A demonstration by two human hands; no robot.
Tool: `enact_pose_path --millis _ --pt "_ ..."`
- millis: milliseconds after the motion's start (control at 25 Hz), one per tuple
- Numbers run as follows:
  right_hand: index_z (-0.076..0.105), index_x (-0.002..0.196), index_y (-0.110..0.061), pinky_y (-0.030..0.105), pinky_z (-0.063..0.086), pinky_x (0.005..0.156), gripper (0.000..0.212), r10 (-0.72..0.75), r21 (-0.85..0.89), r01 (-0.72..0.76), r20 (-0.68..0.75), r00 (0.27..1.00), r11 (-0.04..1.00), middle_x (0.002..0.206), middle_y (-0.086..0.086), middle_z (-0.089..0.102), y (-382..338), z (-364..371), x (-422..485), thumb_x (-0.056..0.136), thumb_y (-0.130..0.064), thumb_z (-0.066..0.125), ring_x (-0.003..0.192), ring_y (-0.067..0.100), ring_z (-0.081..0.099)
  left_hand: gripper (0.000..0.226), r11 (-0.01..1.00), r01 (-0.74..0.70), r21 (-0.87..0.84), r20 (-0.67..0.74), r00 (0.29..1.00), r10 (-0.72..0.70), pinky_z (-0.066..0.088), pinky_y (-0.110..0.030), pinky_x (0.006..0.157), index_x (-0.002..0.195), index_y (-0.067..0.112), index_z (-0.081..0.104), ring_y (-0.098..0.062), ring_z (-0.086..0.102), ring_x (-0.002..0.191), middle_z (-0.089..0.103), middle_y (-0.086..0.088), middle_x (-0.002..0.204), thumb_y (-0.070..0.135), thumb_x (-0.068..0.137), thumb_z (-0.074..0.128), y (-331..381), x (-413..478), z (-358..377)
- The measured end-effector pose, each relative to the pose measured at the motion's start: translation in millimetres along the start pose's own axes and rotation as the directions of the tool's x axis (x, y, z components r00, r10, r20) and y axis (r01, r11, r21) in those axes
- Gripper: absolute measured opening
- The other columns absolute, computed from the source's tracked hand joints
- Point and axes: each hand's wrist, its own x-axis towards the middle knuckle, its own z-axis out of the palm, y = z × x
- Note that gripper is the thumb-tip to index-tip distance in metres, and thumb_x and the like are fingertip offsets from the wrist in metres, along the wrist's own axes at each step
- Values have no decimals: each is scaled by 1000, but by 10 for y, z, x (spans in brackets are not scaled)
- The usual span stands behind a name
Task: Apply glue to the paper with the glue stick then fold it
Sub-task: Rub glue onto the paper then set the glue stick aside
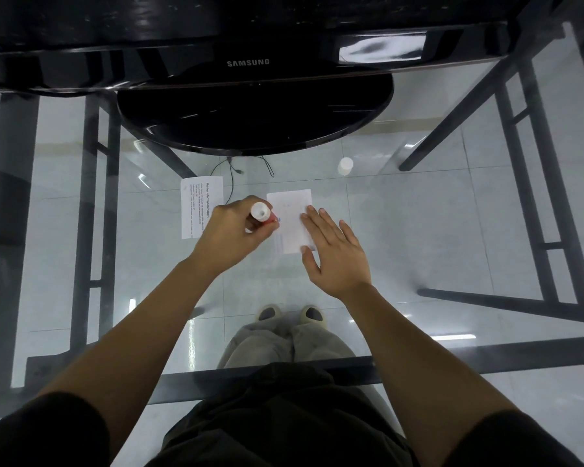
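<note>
A small white paper point(289, 214) lies on the glass table in front of me. My right hand point(334, 251) rests flat on its right edge, fingers spread. My left hand point(231, 232) is shut on the glue stick point(261, 213), a white tube with a red band, held tilted with its lower end at the paper's left edge. Whether the tip touches the paper is hidden by my fingers.
A printed sheet point(196, 205) lies left of my left hand. A white cap point(345, 165) stands on the glass at the back right. A black Samsung monitor point(248, 62) with its round base point(255, 119) fills the far side. The glass table's front edge point(284, 372) is near my body.
</note>
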Motion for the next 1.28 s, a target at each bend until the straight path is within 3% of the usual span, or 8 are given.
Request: enact_pose_path --millis 160,360,600,840,1080,1160,1280 --pt "17 147 -23 32 0 115 58 0 9 0 -4 1000 1000 156 -5 16 -13 0 8 94 -47 23 142 9 3 24 995 -97 -22 180 979 100 40 2 63 96 19 63 1 56 66 68 5 86 32 78 72 43 -46 77" --pt "17 147 -23 30 -2 114 57 -1 -3 1 -9 1000 1000 156 -5 16 -2 -1 6 95 -44 26 139 5 -3 21 1000 -26 15 -46 999 26 35 4 60 93 14 63 9 52 60 58 12 74 24 77 73 -23 131 -45" --pt "17 147 -24 31 0 115 58 0 5 0 -6 1000 1000 156 -5 16 -9 -4 7 95 -46 23 141 6 0 21 994 -109 -18 185 977 110 40 1 62 94 22 63 0 59 66 65 10 81 33 77 71 47 63 39" --pt "17 147 -22 31 -2 114 58 3 9 -3 -6 1000 1000 156 -4 16 -2 6 7 95 -46 24 141 7 0 21 999 53 -2 -47 998 -53 36 0 57 94 19 61 1 55 65 62 8 78 29 79 71 -63 286 -74" --pt "17 147 -24 31 -3 114 58 -2 8 2 -11 1000 1000 156 -6 16 0 14 11 95 -47 25 140 6 -1 24 994 -111 -21 136 984 112 39 3 64 96 19 63 7 55 64 65 9 83 31 77 73 45 147 72" --pt "18 147 -24 30 -4 113 57 -2 8 2 -19 1000 1000 156 -6 17 1 14 11 95 -47 25 141 6 0 23 997 -74 -17 102 992 76 39 1 61 96 18 62 7 55 65 64 8 82 30 78 72 8 217 33" --pt "19 146 -23 31 -4 113 57 1 18 0 -26 1000 1000 156 -4 18 -1 20 7 95 -46 27 139 5 -1 21 1000 15 -6 -63 998 -15 38 -2 60 95 17 62 -3 56 66 63 8 79 28 79 71 -54 337 -54"
